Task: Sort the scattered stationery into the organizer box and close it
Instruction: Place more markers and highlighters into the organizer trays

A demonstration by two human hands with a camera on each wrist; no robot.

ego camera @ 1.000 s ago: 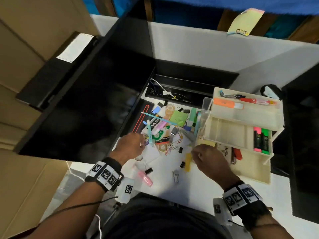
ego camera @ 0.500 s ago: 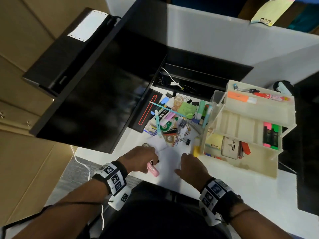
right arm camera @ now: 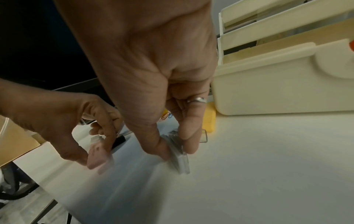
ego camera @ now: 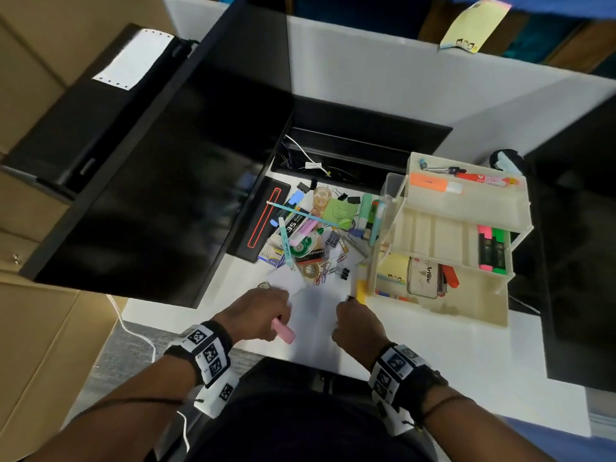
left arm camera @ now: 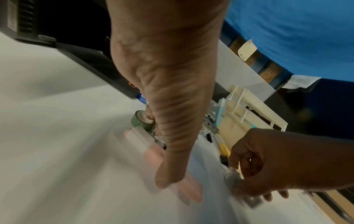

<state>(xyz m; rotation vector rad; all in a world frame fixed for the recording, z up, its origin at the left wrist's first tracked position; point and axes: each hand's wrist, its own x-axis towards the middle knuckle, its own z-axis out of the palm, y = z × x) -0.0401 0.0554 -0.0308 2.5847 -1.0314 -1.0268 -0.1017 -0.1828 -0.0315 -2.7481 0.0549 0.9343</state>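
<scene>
Both hands grasping small items at near table edge.
Left hand (ego camera: 258,313) pinched pink highlighter (ego camera: 283,331); right hand (ego camera: 356,323) pinched blurred grey clip (right arm camera: 177,153). Organizer box (ego camera: 473,315) stood open, right of the pile.

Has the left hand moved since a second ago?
Yes. The left hand drew back from the stationery pile toward the table's near edge, now holding a pink highlighter.

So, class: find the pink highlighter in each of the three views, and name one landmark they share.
Head: the pink highlighter is low and centre-left, held in the left hand.
Left wrist: low centre, blurred, under that hand.
Right wrist: lower left, blurred.
Shared landmark: the cream organizer box, on the right in all three.
</scene>
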